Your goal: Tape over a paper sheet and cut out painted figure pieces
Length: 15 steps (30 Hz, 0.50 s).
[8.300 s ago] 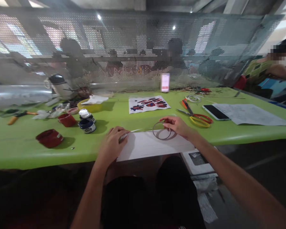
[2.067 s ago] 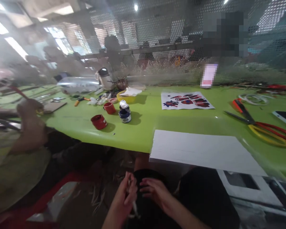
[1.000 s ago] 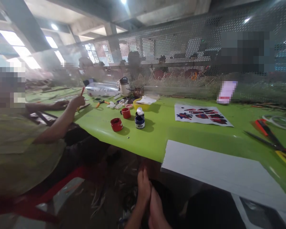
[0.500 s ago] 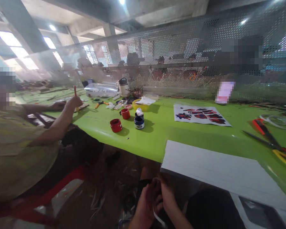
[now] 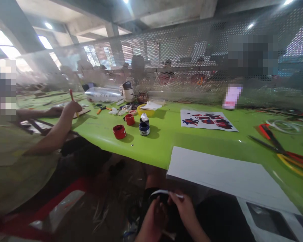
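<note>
Low in front of me, below the table edge, my right hand (image 5: 181, 203) pinches a thin white strip (image 5: 161, 192). The strip arches leftward to the fingertips of my left hand (image 5: 158, 213), whose fingers are curled closed around it, partly in shadow. A pale end pokes out under the left palm; whether it belongs to the same strip is hard to see. Nearest to the hands, a white board (image 5: 217, 174) overhangs the table edge on the right. A printed sheet (image 5: 208, 120) with red, blue and black shapes lies farther back.
Red paint jars (image 5: 119, 132) and a dark blue jar (image 5: 144, 129) stand mid-table on the green tabletop (image 5: 151, 151). Large scissors (image 5: 275, 144) lie at right, near a lit phone (image 5: 232, 96). A co-worker's hand (image 5: 73, 107) holds a red tool at left. A perforated screen (image 5: 181, 74) rises behind.
My right hand has moved slightly right and apart from the left. The white strip, earlier hanging low between the hands, now arches above them. The view has shifted slightly.
</note>
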Tool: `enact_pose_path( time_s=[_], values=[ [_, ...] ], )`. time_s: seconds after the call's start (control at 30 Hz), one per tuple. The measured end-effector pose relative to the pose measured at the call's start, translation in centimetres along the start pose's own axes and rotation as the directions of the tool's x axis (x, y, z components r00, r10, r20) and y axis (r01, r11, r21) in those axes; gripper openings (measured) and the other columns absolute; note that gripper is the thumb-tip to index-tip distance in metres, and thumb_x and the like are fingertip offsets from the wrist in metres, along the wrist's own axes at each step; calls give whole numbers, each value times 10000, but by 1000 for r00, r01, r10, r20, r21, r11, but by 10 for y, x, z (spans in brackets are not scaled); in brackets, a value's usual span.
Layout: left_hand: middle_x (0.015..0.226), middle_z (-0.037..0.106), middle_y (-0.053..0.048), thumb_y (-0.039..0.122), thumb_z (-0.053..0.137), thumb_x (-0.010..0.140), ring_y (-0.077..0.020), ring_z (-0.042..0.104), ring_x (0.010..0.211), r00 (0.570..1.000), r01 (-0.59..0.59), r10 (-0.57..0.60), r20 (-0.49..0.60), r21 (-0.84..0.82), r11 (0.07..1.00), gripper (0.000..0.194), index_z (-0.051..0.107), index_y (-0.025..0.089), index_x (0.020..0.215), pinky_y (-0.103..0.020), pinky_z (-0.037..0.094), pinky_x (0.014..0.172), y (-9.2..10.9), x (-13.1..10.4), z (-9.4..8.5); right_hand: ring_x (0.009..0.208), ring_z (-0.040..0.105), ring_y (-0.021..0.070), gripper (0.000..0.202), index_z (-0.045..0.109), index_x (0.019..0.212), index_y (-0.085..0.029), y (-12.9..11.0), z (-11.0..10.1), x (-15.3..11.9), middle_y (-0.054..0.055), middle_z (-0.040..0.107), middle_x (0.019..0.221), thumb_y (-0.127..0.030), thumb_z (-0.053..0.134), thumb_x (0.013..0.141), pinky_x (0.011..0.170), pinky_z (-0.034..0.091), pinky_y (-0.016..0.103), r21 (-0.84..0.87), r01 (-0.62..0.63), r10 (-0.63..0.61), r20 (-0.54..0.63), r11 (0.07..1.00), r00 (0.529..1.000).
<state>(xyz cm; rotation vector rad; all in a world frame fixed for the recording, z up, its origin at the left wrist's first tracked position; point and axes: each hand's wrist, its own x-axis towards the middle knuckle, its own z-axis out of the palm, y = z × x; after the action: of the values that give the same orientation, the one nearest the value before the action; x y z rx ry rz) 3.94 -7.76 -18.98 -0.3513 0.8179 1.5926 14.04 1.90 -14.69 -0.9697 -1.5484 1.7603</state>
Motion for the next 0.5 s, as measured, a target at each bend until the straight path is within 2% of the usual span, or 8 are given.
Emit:
enact_pose_path(
  time_s=[0.1, 0.2, 0.27, 0.37, 0.43, 0.5],
  values=[
    [759, 708, -52, 286, 747, 824, -205, 703, 751, 998, -58, 60, 30, -66, 996, 171, 658, 168, 739, -294, 514, 696, 11, -2, 15, 581, 524, 169, 535, 590, 496, -193, 6, 13, -24, 1, 561, 529, -634, 704, 777, 624, 423, 293, -50, -24, 30, 117, 998, 993],
    [895, 716, -68, 294, 687, 894, -213, 699, 875, 993, -86, 95, 72, -115, 990, 167, 650, 151, 816, -334, 542, 768, 17, -3, 25, 591, 476, 150, 534, 576, 494, -188, 17, 14, -33, -11, 531, 522, -619, 694, 786, 622, 388, 274, -48, -89, 93, 90, 995, 992],
    [857, 675, -26, 341, 642, 950, -156, 646, 747, 990, -79, 92, 107, -124, 989, 210, 634, 144, 877, -318, 540, 710, 18, -2, 28, 614, 467, 150, 476, 580, 519, -190, 26, 10, -31, -13, 544, 550, -579, 738, 745, 598, 370, 260, -9, -148, 148, 25, 989, 989],
    [621, 492, 49, 372, 606, 965, -97, 458, 519, 982, -71, 90, 168, -119, 990, 296, 579, 161, 760, -247, 446, 552, 18, -1, 30, 593, 461, 144, 384, 569, 525, -198, 39, 4, -28, -33, 521, 533, -467, 827, 614, 555, 356, 248, 115, -236, 242, -37, 965, 970],
    [552, 383, 61, 407, 615, 936, -91, 395, 485, 976, -76, 96, 198, -108, 991, 386, 499, 181, 645, -237, 404, 517, 17, 0, 29, 603, 521, 162, 311, 600, 591, -205, 47, 3, -29, -31, 566, 570, -417, 826, 562, 558, 400, 256, 252, -287, 308, -46, 924, 950],
    [552, 365, 57, 497, 610, 922, -84, 386, 485, 973, -72, 86, 216, -74, 995, 488, 425, 190, 590, -226, 382, 493, 15, 3, 26, 681, 617, 200, 278, 632, 687, -214, 53, 5, -30, -5, 651, 666, -425, 779, 580, 622, 479, 291, 406, -323, 369, -37, 855, 929]
  ],
)
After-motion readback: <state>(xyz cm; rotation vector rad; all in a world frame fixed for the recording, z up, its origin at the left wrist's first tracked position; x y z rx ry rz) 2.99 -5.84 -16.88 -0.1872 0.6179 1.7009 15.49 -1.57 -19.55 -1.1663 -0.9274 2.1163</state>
